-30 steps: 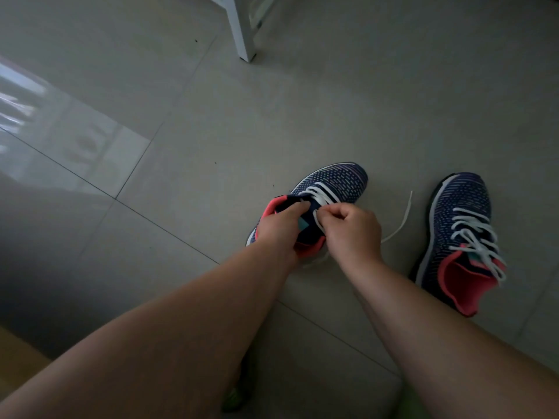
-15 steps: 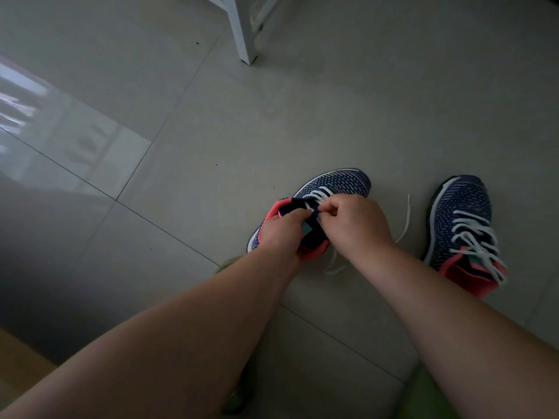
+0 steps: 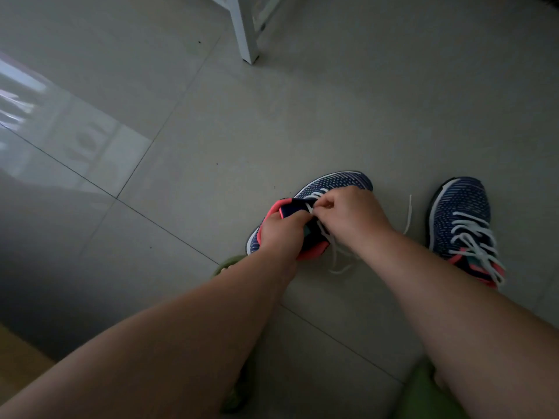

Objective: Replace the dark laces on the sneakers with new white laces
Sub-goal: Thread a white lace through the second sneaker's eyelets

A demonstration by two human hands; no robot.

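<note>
Obs., head view. Sneaker in work [image 3: 335, 184] sits on the tiled floor [image 3: 211, 140] directly under both hands; only its toe shows beyond them.

Left hand [image 3: 281, 234]: fingers curled round the coral collar and dark tongue at the heel end. Judged purpose: pins the shoe and keeps the tongue lifted so the eyelets stay reachable.

Right hand [image 3: 352, 211]: fingers bunched, pinching the white lace [image 3: 334, 252] just at the upper eyelets, touching the left hand's fingertips. Judged: feeding or tightening a crossing. Which eyelet cannot be told.

Slack lace loops on the floor beneath the right wrist; a free end trails away on the far side of that hand.

Orientation: long axis runs diagonally, heel toward the person's left wrist, toe pointing away and to the right. Sole down, slightly tipped by the grip.

Second sneaker [image 3: 459, 213]: well apart, right of the right forearm, already white-laced, toe pointing away.
</note>
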